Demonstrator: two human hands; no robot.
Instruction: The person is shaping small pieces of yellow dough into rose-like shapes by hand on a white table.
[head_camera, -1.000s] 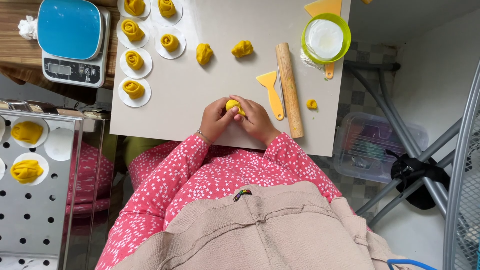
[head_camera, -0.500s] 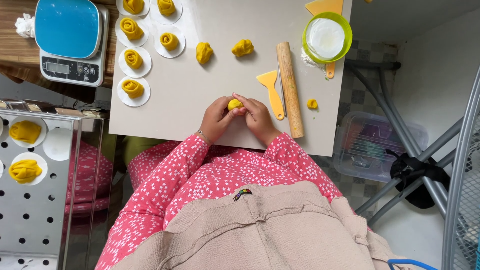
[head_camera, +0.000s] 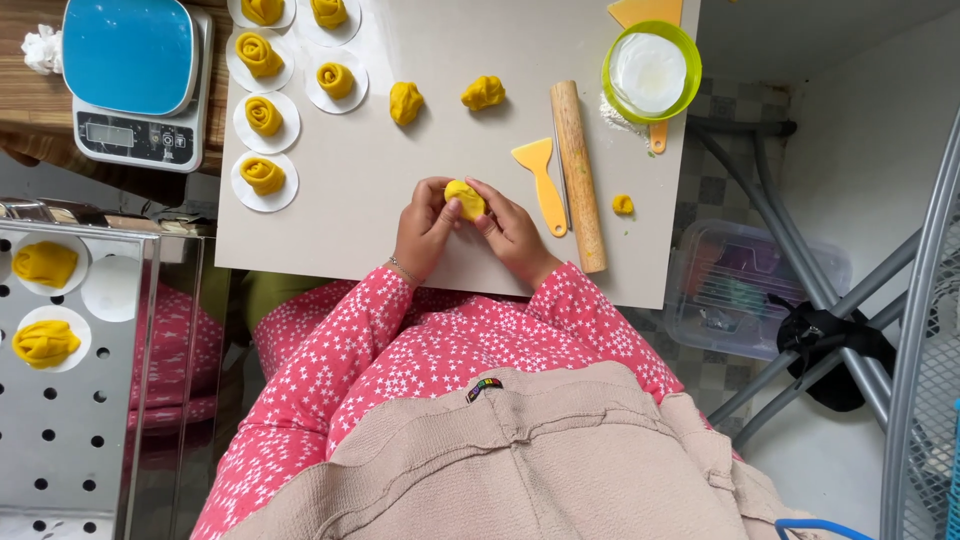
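1. Closest to you, your pink star-print sleeves (head_camera: 400, 350) run up from your lap to the near edge of the pale work board (head_camera: 370, 190).
2. Your left hand (head_camera: 425, 228) and right hand (head_camera: 510, 228) meet just above that edge, both closed around a yellow dough ball (head_camera: 465, 199); your fingertips press it from either side, and it seems to sit slightly off the board, though the angle makes that hard to confirm.
3. Just right of your right hand lies a yellow plastic scraper (head_camera: 540, 175), and beside it a wooden rolling pin (head_camera: 579, 175) running front to back. A small dough scrap (head_camera: 623, 204) sits right of the pin.
4. Beyond your hands, two rough dough lumps (head_camera: 405, 102) (head_camera: 484, 93) rest on the bare board, near each other but apart.
5. Left of them, rose-shaped dough rolls (head_camera: 263, 116) sit on round white papers in a cluster reaching the far edge.
6. At the far right corner stands a green-rimmed bowl (head_camera: 651, 70) with white flour inside.
7. Off the board to your left are a blue-topped kitchen scale (head_camera: 130, 75) and, nearer you, a perforated metal tray (head_camera: 60, 420) holding more shaped pieces.
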